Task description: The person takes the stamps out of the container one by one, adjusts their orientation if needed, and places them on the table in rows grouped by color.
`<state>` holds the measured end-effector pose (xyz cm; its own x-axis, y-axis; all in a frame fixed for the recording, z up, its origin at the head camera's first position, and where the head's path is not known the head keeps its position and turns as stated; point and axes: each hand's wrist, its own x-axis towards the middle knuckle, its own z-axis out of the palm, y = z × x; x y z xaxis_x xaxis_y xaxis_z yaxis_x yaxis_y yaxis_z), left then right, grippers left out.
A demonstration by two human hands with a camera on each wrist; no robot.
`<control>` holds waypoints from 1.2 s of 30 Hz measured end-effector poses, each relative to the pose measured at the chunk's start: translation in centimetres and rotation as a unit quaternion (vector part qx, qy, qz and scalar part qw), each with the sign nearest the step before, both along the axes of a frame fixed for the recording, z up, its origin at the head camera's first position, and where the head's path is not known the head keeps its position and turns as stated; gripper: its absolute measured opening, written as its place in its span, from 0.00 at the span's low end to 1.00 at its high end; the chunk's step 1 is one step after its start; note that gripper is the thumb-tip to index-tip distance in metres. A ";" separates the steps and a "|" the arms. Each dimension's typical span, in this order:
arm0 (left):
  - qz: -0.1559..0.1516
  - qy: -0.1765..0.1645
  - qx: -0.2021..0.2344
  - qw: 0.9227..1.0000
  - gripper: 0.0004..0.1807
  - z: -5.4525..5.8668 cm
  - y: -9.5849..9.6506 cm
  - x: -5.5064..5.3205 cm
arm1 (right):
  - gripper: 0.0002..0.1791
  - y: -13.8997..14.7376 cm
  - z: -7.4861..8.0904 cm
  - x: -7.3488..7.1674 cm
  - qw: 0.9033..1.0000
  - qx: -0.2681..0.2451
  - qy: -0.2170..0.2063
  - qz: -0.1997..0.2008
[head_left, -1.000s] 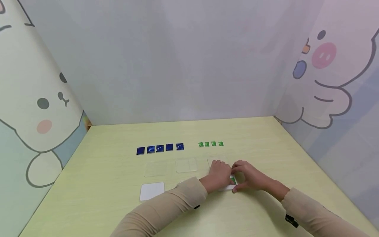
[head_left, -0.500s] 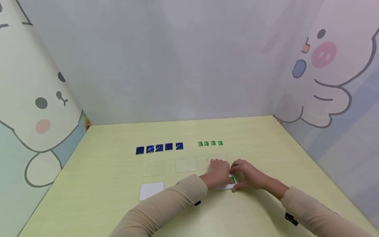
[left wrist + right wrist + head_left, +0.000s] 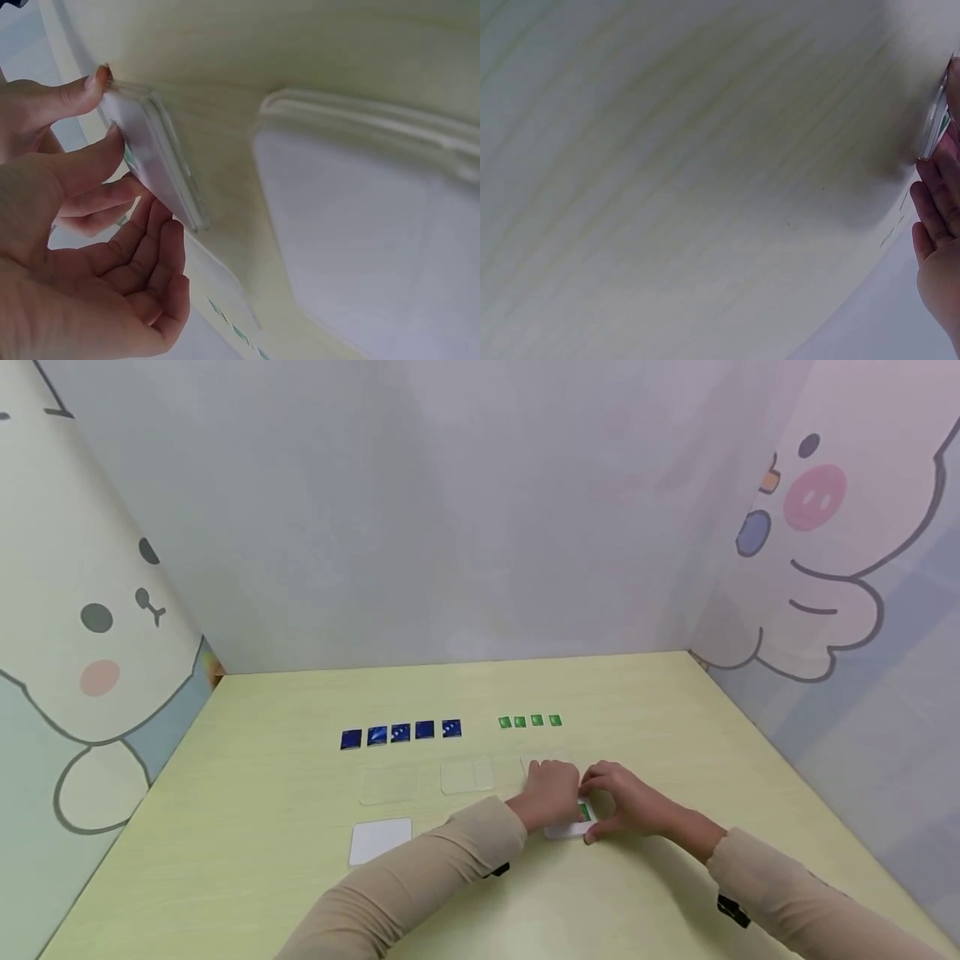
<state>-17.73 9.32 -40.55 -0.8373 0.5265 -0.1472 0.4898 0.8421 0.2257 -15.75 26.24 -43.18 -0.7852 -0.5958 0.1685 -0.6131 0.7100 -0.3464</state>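
Note:
A flat clear case with a white face [image 3: 564, 832] lies at the right of the front row, a small green card [image 3: 584, 812] on its face. My right hand [image 3: 633, 804] holds the case by its edges, thumb at the near corner and fingers at the far side. From the left, my left hand [image 3: 551, 793] reaches over it. In the left wrist view the left thumb [image 3: 109, 142] presses on the white face by the green patch, while the other fingers stay loosely curled beside the edge. The left hand covers part of the case.
Several dark blue cards [image 3: 401, 732] and several small green cards [image 3: 537, 721] lie in rows farther back. Clear plates [image 3: 467, 775] lie in front of them. Another white-faced case [image 3: 381, 842] is at the left. In the left wrist view a white-faced case [image 3: 360, 225] appears close by.
The left thumb has shifted slightly over the green card. Both hands otherwise stay at the same case; the head view has drifted a little.

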 end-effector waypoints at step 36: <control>0.001 -0.039 0.032 0.999 0.08 1.3 -2.1 -1.7 | 0.28 0.0 0.0 0.3 1.000 -0.011 0.007 0.007</control>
<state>-19.47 7.25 -39.23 -0.8255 0.5358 -0.1773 0.4677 0.8253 0.3165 -15.45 26.21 -43.17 -0.7736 -0.6035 0.1932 -0.6287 0.6931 -0.3525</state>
